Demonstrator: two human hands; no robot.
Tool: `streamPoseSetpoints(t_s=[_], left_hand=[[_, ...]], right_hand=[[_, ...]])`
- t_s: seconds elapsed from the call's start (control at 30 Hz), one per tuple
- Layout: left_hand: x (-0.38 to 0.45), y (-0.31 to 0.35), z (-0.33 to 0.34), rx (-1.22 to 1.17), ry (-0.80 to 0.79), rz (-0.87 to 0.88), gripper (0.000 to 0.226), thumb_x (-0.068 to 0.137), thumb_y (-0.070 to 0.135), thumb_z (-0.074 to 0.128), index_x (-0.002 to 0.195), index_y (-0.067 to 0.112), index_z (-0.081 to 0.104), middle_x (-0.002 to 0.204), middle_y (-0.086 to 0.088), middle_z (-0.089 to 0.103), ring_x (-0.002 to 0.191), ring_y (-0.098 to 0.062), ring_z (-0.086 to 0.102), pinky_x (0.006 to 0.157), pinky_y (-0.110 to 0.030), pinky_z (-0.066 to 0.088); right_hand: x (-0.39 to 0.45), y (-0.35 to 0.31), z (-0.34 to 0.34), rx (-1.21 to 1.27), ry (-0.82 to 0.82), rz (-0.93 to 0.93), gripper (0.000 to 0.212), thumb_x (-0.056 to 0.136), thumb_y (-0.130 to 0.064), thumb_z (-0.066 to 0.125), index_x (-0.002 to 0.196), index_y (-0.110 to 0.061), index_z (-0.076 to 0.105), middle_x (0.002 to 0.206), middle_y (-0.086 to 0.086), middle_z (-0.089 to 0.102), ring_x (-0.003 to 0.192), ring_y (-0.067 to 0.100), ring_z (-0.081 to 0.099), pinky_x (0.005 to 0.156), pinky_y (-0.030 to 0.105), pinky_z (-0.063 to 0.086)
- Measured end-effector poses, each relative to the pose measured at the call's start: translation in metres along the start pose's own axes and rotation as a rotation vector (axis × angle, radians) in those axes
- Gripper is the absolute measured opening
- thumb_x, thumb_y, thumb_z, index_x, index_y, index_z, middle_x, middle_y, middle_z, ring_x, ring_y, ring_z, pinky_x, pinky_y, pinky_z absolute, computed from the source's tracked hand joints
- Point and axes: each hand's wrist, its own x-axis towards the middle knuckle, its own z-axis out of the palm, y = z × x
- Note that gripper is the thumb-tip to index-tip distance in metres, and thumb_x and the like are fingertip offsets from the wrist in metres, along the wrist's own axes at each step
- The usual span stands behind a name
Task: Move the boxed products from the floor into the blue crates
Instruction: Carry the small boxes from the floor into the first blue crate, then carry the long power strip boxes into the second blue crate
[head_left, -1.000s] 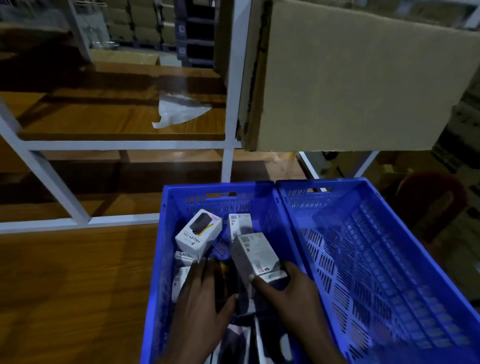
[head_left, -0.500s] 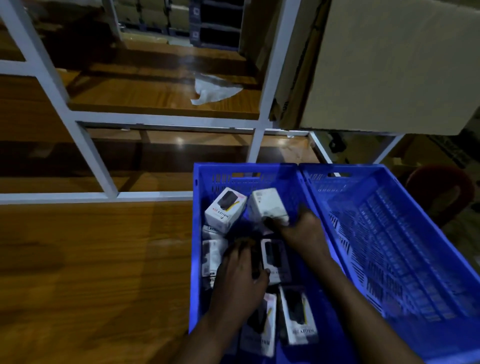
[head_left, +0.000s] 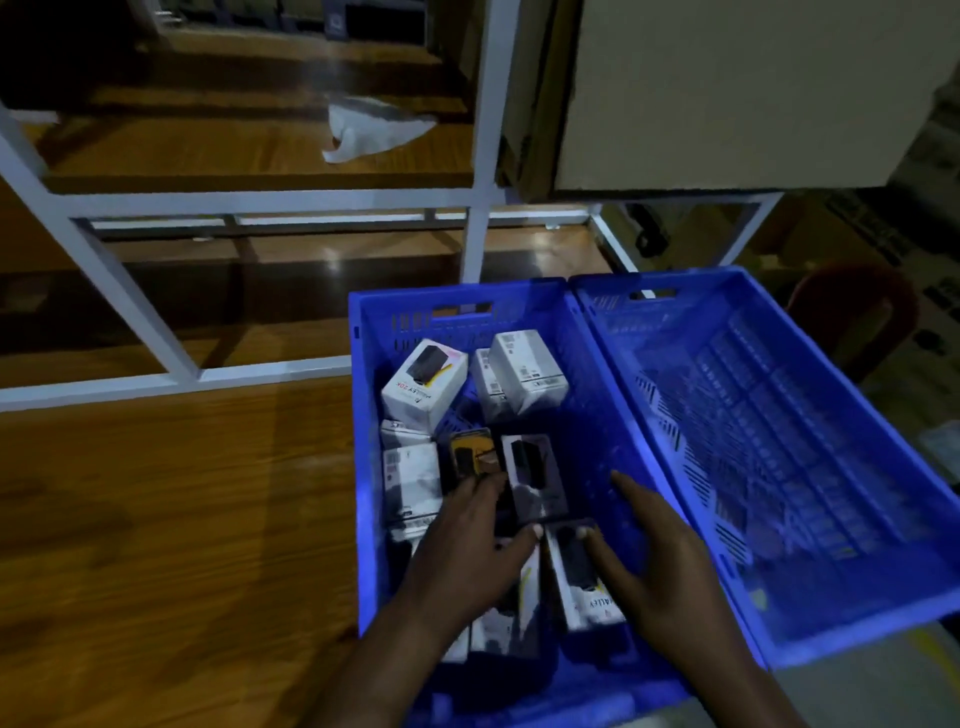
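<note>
Left hand (head_left: 470, 540): fingers spread and nearly straight, laid flat over the boxes in the middle of the left blue crate (head_left: 363, 467); fingertips touch a dark-faced box (head_left: 535, 478) and a yellow-and-black box (head_left: 470, 454) just beside it. It holds nothing. 0.5 s ago it lay in much the same spot.

Right hand (head_left: 657, 566): fingers straight and loose, index stretched toward the crate's right wall, thumb tip resting on a white box (head_left: 582, 582) near the crate's near end. It grips nothing. 0.5 s ago this hand was reaching to the crate's far end with its fingers on a white box (head_left: 527, 369); that box now stands free by the far wall, leaning on another white box behind it, and the hand has drawn back toward the near end.

Another white box with a dark picture (head_left: 423, 384) sits tilted in the far left corner, as before. More boxes lie along the left wall and under the hands; the count is unclear.

The right blue crate (head_left: 779, 467) touches the left one along their long sides. Both rest on a wooden shelf (head_left: 171, 519) in a white metal frame (head_left: 260, 202). A crumpled white scrap (head_left: 369, 130) lies on the shelf beyond. A large cardboard carton (head_left: 727, 88) stands at the upper right.
</note>
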Motion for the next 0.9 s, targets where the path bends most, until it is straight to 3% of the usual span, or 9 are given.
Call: streamPoseSetpoints(t_s=[0.1,0.17,0.33,0.47,0.67,0.73,0.83,0.9], left_hand=[[-0.005,0.005,0.005,0.017,-0.043,0.041,0.067,0.093,0.060,0.059,0.152,0.035,0.041,0.159,0.016,0.036,0.144,-0.008,0.040,0.114,-0.033,0.042],[-0.013,0.015,0.009,0.077,-0.035,0.083,0.066,0.095,0.057,0.060,0.154,0.035,0.040,0.162,0.017,0.031,0.146,-0.009,0.036,0.114,-0.028,0.039],[-0.053,0.059,0.029,0.094,0.082,0.221,0.059,0.092,0.052,0.064,0.146,0.032,0.051,0.143,0.012,0.056,0.131,-0.007,0.051,0.103,-0.011,0.039],[-0.095,0.104,0.066,0.063,0.040,0.322,0.051,0.094,0.048,0.063,0.143,0.035,0.052,0.136,0.016,0.058,0.123,-0.003,0.056,0.100,-0.027,0.049],[-0.149,0.157,0.137,0.109,-0.050,0.481,0.051,0.091,0.045,0.067,0.138,0.025,0.059,0.133,0.010,0.063,0.125,-0.008,0.058,0.106,-0.020,0.044],[-0.165,0.171,0.159,0.111,-0.082,0.528,0.050,0.091,0.042,0.069,0.137,0.030,0.057,0.132,0.013,0.062,0.123,-0.008,0.059,0.106,-0.020,0.044],[-0.193,0.193,0.196,0.146,-0.159,0.570,0.049,0.091,0.049,0.065,0.135,0.029,0.058,0.132,0.012,0.063,0.123,-0.009,0.061,0.106,-0.027,0.047],[-0.207,0.206,0.220,0.190,-0.222,0.573,0.054,0.090,0.056,0.060,0.135,0.025,0.061,0.133,0.010,0.064,0.123,-0.010,0.061,0.107,-0.026,0.045]], right_hand=[[-0.024,0.015,-0.015,0.072,0.012,-0.059,0.068,0.090,-0.063,0.059,0.147,-0.026,0.053,0.146,-0.013,0.056,0.134,0.002,0.052,0.106,0.039,0.051],[-0.038,0.027,-0.026,0.109,0.044,-0.104,0.062,0.092,-0.061,0.060,0.144,-0.027,0.056,0.145,-0.016,0.057,0.133,0.004,0.055,0.102,0.042,0.054],[-0.079,0.052,-0.055,0.047,0.200,-0.175,0.048,0.092,-0.040,0.067,0.135,-0.019,0.064,0.136,-0.007,0.065,0.122,0.013,0.065,0.094,0.043,0.057],[-0.132,0.085,-0.085,0.079,0.296,-0.127,0.045,0.089,-0.034,0.071,0.131,-0.016,0.066,0.128,-0.003,0.069,0.115,0.015,0.068,0.091,0.043,0.057],[-0.231,0.150,-0.134,0.117,0.353,0.020,0.054,0.089,-0.053,0.065,0.131,-0.020,0.067,0.129,-0.008,0.068,0.114,0.011,0.067,0.093,0.043,0.058],[-0.265,0.172,-0.149,0.116,0.345,0.086,0.056,0.089,-0.057,0.063,0.132,-0.021,0.066,0.132,-0.008,0.067,0.119,0.012,0.066,0.095,0.045,0.057],[-0.316,0.202,-0.174,0.095,0.361,0.160,0.046,0.090,-0.042,0.072,0.131,-0.021,0.068,0.131,-0.010,0.066,0.116,0.011,0.066,0.097,0.042,0.057],[-0.348,0.215,-0.191,0.062,0.322,0.217,0.044,0.091,-0.033,0.075,0.131,-0.019,0.068,0.132,-0.008,0.066,0.117,0.012,0.065,0.101,0.032,0.053]])
